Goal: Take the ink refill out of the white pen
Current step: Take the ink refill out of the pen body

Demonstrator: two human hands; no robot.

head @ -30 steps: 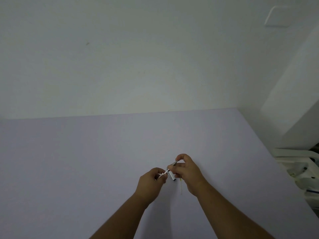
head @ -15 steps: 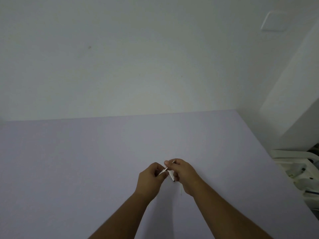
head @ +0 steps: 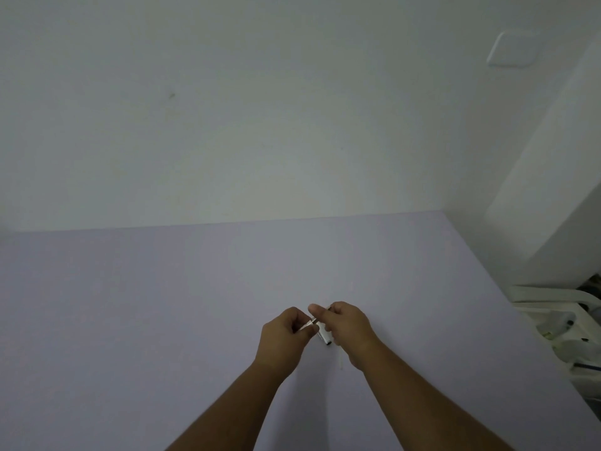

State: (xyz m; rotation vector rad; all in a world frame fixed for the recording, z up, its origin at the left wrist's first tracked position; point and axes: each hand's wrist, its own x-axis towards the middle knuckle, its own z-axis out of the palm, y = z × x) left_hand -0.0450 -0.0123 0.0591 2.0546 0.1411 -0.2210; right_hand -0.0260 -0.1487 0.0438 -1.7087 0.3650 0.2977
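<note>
A short white pen piece (head: 324, 334) with a dark open end sticks out below my right hand (head: 349, 325), whose fingers are closed on it. My left hand (head: 286, 332) pinches a thin pale part (head: 307, 325) that meets the white piece between the two hands; I cannot tell whether it is the refill. Both hands hover close together just above the lilac table (head: 162, 320). A thin pale yellowish strand (head: 340, 359) shows under my right wrist. Most of the pen is hidden by the fingers.
The lilac table runs back to a white wall (head: 260, 125). Its right edge slants down the frame, and beyond it stands white plastic furniture (head: 559, 317) with small items. A white wall switch plate (head: 514, 48) is at the upper right.
Both hands stayed together over the same spot. My right hand turned, so the white piece with its dark end now shows below its fingers again, as one second ago.
</note>
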